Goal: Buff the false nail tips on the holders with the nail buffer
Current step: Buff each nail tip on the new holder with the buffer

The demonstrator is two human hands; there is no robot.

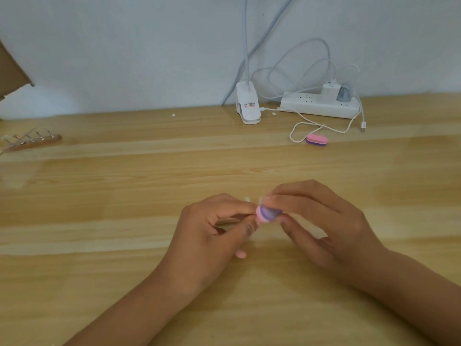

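— Head view: what is held, and where?
— The right hand (321, 226) pinches the nail buffer (265, 214). The left hand (212, 236) pinches a blurred wooden holder (227, 220), mid-table (99, 196).
— Elsewhere?
— A holder rack (31, 141) sits far left, and a spare buffer (316, 140) lies beside a cable (299, 128).

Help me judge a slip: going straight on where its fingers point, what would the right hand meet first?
Probably the left hand, just beside the nail buffer that the right hand holds; depth unclear.

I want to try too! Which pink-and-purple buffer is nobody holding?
The pink-and-purple foam buffer lying beside the white cable; the right hand grips the other buffer.
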